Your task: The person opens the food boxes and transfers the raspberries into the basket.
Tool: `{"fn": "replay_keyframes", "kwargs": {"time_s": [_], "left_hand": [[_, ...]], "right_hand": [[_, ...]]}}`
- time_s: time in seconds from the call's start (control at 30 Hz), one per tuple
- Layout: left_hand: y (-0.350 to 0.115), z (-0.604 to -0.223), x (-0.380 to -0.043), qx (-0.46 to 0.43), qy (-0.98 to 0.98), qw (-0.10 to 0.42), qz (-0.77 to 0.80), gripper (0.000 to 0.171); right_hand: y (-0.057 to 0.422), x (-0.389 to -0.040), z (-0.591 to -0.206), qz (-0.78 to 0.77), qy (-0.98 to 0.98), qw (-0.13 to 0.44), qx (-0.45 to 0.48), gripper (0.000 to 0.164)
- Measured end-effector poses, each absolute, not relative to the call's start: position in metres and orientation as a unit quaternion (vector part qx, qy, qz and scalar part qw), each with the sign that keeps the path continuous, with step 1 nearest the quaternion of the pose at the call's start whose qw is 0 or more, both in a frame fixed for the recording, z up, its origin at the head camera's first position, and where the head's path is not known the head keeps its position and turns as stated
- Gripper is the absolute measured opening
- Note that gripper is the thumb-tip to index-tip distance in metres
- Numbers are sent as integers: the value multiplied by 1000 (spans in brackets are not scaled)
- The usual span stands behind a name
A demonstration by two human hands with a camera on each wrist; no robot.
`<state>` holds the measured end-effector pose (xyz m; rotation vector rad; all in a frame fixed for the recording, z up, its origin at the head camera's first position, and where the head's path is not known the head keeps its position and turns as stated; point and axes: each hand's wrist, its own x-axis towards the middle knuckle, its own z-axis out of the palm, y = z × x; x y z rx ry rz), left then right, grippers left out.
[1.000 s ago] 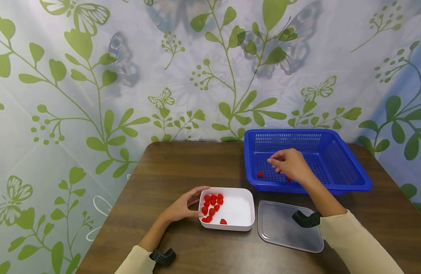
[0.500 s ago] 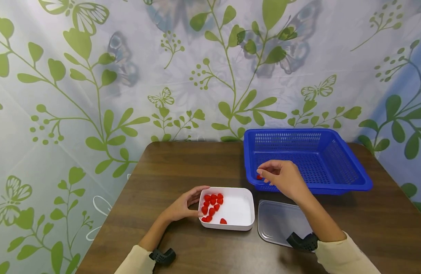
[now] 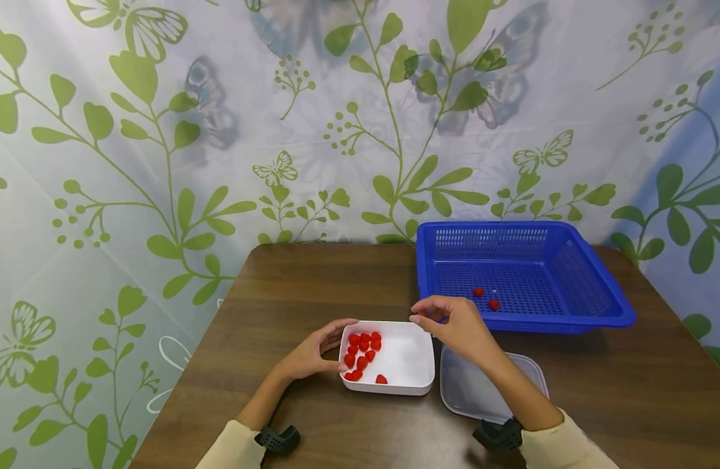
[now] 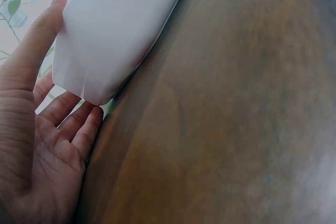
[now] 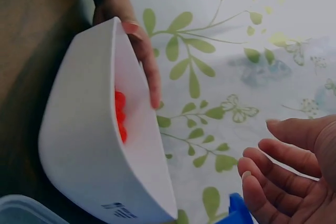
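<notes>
Fingers on the left hand are gripping one white box by its left end, thumb at the front. It's smooth, rounded-corner plastic, sitting front and center, with a bit of dark print showing on its side. Inside, roughly twelve small red berry-like pieces are crowding the left half, some overlapping, so don't hold me to that count. Right hand is hovering by the box's back right corner, fingers bending with thumb and index close; can't tell if anything's between them. Just right of the box, one clear, flat plastic lid is lying partly behind the forearm. Further back, one blue perforated plastic basket is holding two more red pieces. Everything's resting on a brown wood-grain table, with a leafy-print fabric hanging behind.
</notes>
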<state>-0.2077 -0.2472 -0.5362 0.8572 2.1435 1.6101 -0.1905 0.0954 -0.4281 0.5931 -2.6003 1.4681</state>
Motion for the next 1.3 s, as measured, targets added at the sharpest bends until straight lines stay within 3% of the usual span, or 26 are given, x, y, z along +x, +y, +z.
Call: {"fn": "replay_keyframes", "kwargs": {"time_s": [0.47,1.03,1.3], "left_hand": [[-248,-537,-207,307,762,155,548,83],[-249,-534,-210,307,757,162,553,82],[-249,-537,-210,299,754,167,560,86]], "right_hand": [[72,-186,-448,487,-835,24,254,14],[53,-187,-466,474,-844,-8,251,22],[46,-194,-477,454,-852,-23,258,18]]}}
